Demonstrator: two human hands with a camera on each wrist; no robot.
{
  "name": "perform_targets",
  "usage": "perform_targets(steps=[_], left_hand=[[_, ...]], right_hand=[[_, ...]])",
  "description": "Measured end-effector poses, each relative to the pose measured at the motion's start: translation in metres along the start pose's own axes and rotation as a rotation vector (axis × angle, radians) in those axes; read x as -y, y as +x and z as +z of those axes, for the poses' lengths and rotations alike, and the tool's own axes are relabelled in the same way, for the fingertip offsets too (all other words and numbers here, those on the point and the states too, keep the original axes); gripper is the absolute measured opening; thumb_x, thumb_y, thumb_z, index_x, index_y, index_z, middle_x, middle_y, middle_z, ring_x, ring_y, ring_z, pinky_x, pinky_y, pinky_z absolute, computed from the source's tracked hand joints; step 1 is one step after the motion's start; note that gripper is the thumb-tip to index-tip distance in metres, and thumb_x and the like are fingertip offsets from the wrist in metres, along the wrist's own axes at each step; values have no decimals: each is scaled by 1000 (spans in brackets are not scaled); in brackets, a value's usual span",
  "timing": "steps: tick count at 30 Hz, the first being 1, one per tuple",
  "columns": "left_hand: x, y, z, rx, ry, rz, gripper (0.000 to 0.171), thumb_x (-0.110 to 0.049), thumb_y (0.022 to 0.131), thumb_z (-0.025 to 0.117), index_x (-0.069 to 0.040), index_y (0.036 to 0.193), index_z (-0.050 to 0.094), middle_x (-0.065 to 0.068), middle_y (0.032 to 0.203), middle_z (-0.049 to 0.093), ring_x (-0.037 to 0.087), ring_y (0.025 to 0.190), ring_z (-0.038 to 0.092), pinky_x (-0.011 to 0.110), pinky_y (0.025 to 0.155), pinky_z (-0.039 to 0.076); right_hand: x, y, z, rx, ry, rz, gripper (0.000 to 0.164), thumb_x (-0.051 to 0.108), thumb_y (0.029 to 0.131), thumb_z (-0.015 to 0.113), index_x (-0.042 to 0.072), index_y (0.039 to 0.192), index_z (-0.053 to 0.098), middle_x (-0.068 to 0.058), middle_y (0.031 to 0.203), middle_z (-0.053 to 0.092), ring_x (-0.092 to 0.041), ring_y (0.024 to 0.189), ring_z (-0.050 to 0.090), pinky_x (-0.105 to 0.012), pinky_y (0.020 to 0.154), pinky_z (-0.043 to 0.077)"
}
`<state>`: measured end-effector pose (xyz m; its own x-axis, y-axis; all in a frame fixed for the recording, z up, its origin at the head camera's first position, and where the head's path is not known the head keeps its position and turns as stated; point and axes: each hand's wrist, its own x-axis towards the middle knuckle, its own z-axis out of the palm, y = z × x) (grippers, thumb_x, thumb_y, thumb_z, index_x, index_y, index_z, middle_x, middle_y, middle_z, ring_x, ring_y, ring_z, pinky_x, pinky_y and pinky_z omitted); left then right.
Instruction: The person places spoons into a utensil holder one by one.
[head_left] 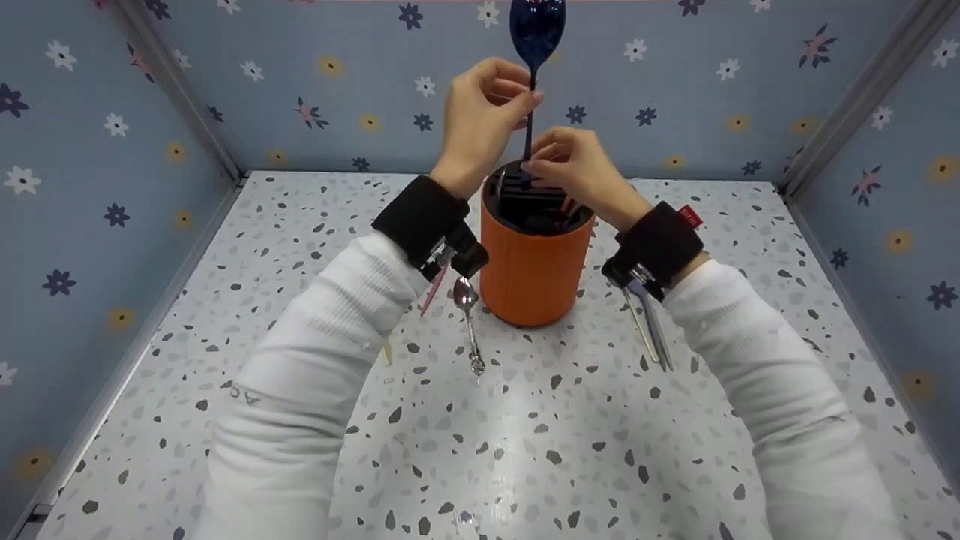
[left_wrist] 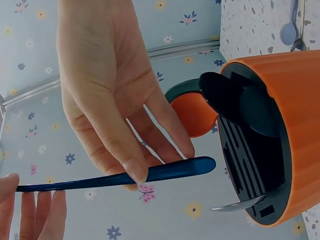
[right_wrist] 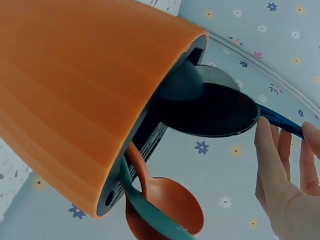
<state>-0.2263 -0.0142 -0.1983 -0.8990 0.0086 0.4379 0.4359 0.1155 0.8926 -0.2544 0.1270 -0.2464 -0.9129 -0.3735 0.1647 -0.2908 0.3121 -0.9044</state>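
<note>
The blue spoon point(head_left: 537, 31) stands near-upright, bowl uppermost, its handle end just above the black slotted insert point(left_wrist: 244, 152) of the orange holder point(head_left: 534, 274). Left hand point(head_left: 480, 112) and right hand point(head_left: 579, 166) both pinch its slim, glossy handle; aligning the broader end with a slot before lowering seems wise. The holder's cylindrical wall is softly ribbed; an ornate silver teaspoon point(head_left: 466, 295) lies on the tabletop point(head_left: 517, 450).

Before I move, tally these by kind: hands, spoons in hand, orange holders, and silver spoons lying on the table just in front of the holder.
Left hand and right hand: 2
Blue spoon, in both hands: 1
Orange holder: 1
Silver spoon, in front of the holder: 1
Total: 5
</note>
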Motion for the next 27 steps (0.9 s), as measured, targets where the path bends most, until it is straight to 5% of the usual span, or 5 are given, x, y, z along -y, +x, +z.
perform_targets(steps=[6,27], left_hand=[[12,3,1,-16,-5,-13,11,-1,81,61,3,91,59,12,83,60,19,78,58,21,70,52],[48,7,1,-59,-9,-158,12,-1,80,62,6,90,60,17,86,62,24,80,60,25,71,53]], right_hand=[[-9,7,4,-39,-75,4,16,8,85,57,-1,99,56,-15,100,59,-24,88,59,-30,80,51],[-22,17,15,-97,3,94,15,4,85,57,-1,99,56,-15,96,60,-25,90,60,-27,77,52]])
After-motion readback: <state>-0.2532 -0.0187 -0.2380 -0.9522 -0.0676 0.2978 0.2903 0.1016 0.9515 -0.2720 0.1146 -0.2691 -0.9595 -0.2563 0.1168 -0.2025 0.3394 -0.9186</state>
